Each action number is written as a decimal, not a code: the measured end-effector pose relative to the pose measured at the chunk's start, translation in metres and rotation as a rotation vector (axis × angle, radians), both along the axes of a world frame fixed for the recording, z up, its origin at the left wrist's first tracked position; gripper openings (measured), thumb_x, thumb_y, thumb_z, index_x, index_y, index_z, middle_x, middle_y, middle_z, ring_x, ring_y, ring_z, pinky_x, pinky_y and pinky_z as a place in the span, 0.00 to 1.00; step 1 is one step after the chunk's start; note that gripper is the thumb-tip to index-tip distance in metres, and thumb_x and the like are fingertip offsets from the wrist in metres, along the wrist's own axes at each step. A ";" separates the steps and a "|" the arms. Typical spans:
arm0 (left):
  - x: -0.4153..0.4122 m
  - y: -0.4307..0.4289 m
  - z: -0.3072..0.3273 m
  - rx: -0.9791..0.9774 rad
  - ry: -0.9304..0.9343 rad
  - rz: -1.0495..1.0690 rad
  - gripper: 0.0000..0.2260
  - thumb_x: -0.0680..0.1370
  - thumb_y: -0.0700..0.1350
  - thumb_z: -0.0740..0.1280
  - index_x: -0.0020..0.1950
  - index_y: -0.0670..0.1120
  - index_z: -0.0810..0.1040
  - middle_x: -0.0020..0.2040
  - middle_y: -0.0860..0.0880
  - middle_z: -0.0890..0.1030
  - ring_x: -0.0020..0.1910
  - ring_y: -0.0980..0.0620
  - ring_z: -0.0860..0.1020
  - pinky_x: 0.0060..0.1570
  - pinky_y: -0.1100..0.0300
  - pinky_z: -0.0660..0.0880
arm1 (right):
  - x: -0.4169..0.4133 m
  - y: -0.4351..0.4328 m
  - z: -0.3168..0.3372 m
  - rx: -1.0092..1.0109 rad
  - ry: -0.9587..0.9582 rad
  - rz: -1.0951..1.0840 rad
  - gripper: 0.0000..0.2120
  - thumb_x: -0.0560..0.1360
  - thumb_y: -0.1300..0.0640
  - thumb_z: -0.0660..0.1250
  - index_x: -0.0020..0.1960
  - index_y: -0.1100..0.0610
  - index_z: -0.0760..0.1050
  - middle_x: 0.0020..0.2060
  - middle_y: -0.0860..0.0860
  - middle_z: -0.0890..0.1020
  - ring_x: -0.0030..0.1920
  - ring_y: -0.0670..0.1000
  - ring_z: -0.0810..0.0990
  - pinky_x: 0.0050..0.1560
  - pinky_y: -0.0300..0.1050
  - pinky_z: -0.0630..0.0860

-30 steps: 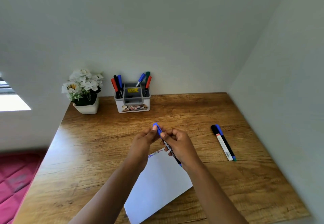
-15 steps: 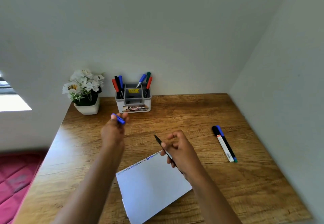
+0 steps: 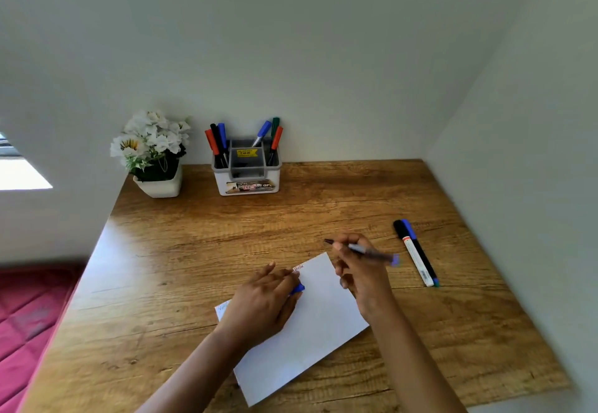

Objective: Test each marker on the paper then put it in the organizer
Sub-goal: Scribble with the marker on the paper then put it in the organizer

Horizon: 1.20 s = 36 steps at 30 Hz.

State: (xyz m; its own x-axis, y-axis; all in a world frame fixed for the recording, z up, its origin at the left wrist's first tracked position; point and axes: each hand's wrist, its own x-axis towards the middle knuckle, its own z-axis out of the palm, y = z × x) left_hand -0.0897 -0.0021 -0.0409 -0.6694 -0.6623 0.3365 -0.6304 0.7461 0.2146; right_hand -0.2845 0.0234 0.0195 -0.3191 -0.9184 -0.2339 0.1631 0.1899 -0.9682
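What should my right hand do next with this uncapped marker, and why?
Probably lower the marker tip onto the bare paper and draw a short test stroke. The blue cap is off, held in the left hand, which rests on the sheet, while the right hand holds the tip just past the paper's far corner.

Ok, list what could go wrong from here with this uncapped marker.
1. The marker in the right hand has its bare tip over the table, just past the paper; it could stain the wood.
2. The left hand holds the cap while pressing the paper; the cap could slip out or the sheet shift.
3. The two markers lying beside the right hand could get knocked.
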 end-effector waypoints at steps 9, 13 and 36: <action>0.002 -0.004 -0.013 0.094 -0.054 0.038 0.19 0.82 0.53 0.51 0.62 0.47 0.76 0.60 0.49 0.81 0.59 0.53 0.78 0.63 0.57 0.68 | 0.011 -0.030 -0.029 -0.061 0.179 0.129 0.05 0.78 0.59 0.64 0.45 0.56 0.77 0.33 0.50 0.81 0.40 0.50 0.81 0.53 0.45 0.78; 0.003 -0.005 -0.015 0.131 -0.031 0.027 0.21 0.82 0.54 0.46 0.61 0.48 0.75 0.62 0.49 0.79 0.62 0.53 0.76 0.65 0.56 0.66 | 0.015 -0.047 -0.037 -0.014 -0.191 0.064 0.06 0.79 0.63 0.61 0.45 0.60 0.76 0.33 0.53 0.78 0.37 0.50 0.78 0.48 0.45 0.80; 0.001 -0.007 -0.022 0.151 -0.017 0.048 0.16 0.80 0.51 0.55 0.63 0.47 0.74 0.64 0.48 0.78 0.64 0.52 0.75 0.67 0.56 0.62 | 0.008 -0.024 -0.049 0.080 0.392 0.203 0.08 0.70 0.67 0.70 0.39 0.55 0.75 0.34 0.48 0.80 0.35 0.44 0.79 0.42 0.55 0.81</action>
